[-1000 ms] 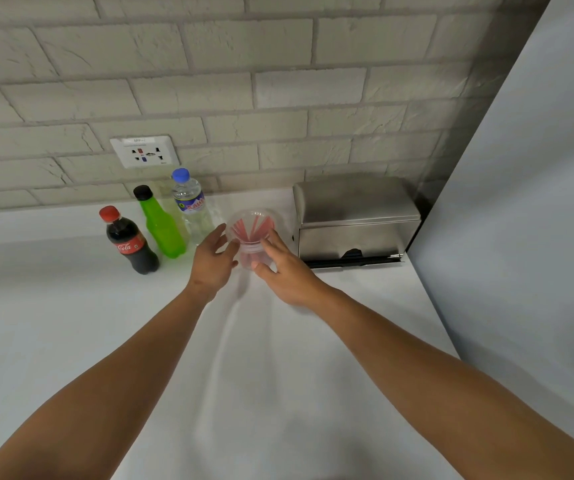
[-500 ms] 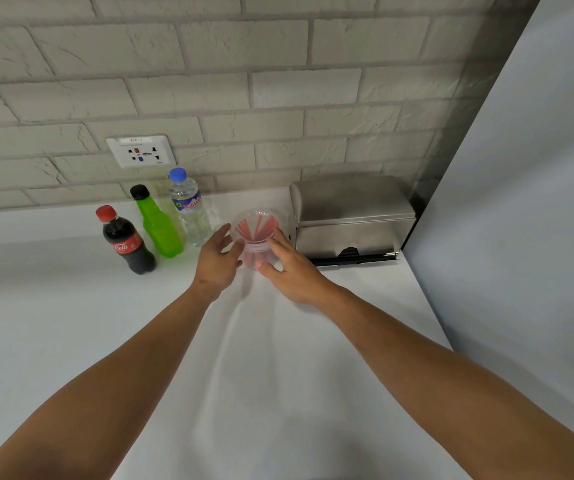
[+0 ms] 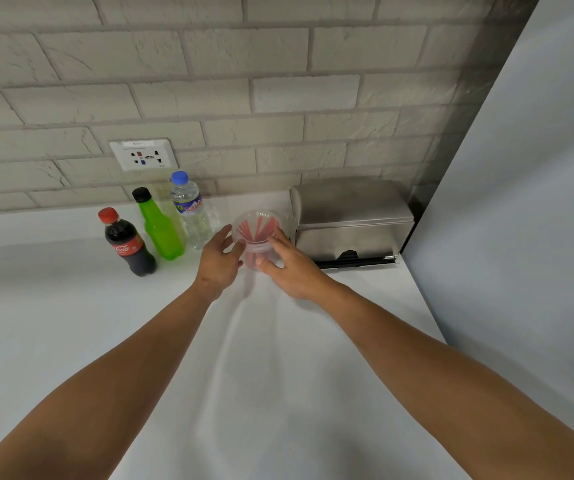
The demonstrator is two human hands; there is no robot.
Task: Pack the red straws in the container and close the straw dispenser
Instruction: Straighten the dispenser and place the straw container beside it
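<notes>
A clear plastic container [image 3: 257, 216] stands on the white counter near the back wall, with several red straws [image 3: 257, 230] upright inside it. My left hand [image 3: 219, 259] touches its left side with the fingers spread. On the container's right side rests my right hand [image 3: 290, 268], fingers against the wall of the cup. Just right of the container sits the steel straw dispenser [image 3: 349, 221] with its lid down and a dark slot along its front.
Left of the container stand a water bottle [image 3: 190, 211], a green bottle [image 3: 159, 226] and a cola bottle [image 3: 124, 242]. A wall socket [image 3: 143, 154] is on the brick wall. A grey panel [image 3: 521, 202] bounds the counter [image 3: 71, 323] on the right.
Both hands stay on the container's sides; the fingers have shifted slightly. The view has tilted a little, nothing else moved.
</notes>
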